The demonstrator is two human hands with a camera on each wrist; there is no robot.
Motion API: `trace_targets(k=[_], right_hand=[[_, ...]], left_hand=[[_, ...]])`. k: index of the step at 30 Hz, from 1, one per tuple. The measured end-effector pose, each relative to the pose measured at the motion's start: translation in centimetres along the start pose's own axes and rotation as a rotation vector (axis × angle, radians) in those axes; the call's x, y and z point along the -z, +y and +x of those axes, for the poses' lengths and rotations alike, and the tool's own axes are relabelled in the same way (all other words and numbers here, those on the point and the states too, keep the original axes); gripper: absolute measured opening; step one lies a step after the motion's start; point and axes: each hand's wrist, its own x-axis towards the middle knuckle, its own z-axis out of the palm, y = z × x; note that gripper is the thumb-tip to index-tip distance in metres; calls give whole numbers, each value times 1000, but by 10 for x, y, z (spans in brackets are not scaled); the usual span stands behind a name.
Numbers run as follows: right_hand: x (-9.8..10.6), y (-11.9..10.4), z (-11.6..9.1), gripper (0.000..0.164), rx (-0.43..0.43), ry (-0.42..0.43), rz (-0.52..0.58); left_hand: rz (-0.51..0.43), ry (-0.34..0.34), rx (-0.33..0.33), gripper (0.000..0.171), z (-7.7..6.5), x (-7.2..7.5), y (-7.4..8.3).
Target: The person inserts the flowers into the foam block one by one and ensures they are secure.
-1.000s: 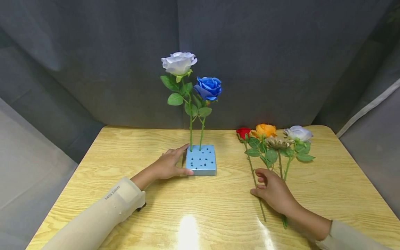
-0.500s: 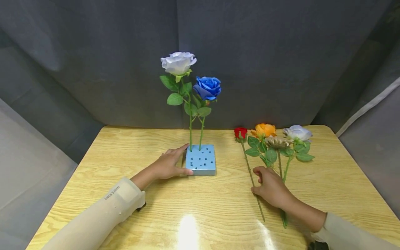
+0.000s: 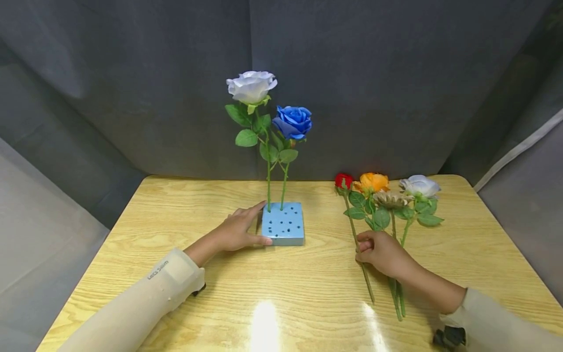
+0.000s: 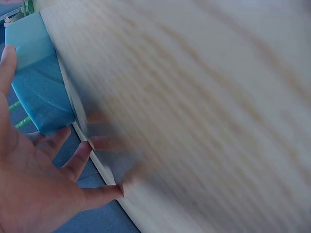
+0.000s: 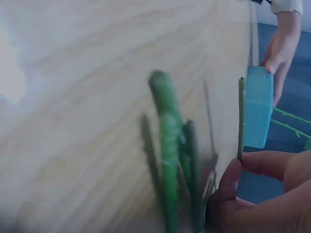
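A light blue block (image 3: 282,226) with several holes in its top stands mid-table. A tall white rose (image 3: 252,87) and a blue rose (image 3: 292,122) stand upright in two of the holes. My left hand (image 3: 235,232) holds the block at its left side, thumb at the front and a finger at the back corner; its other fingers are spread on the table in the left wrist view. My right hand (image 3: 384,255) pinches the stem of a red rose (image 3: 343,182) between thumb and finger. In the right wrist view the stem's end (image 5: 241,97) stands off the table.
Right of the red rose, an orange flower (image 3: 373,183), a brown-beige flower (image 3: 391,199) and another white rose (image 3: 420,186) lie close together on the wooden table (image 3: 211,303). Their stems run beneath my right hand. A grey curtain (image 3: 374,88) hangs behind the table.
My right fingers have closed on the red rose's stem. The rose first shifted slightly left, then back right, and its stem end is now a little higher. My left hand and the block stay put.
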Motion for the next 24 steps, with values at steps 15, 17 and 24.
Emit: trace_targets(k=[15, 17, 24], right_hand=[[5, -7, 0, 58, -175, -171, 544], [5, -8, 0, 61, -183, -187, 581], [6, -9, -1, 64, -186, -195, 662]], left_hand=[[-9, -1, -6, 114, 0, -1, 0], [-11, -1, -5, 114, 0, 0, 0], [-8, -2, -2, 113, -1, 0, 1]])
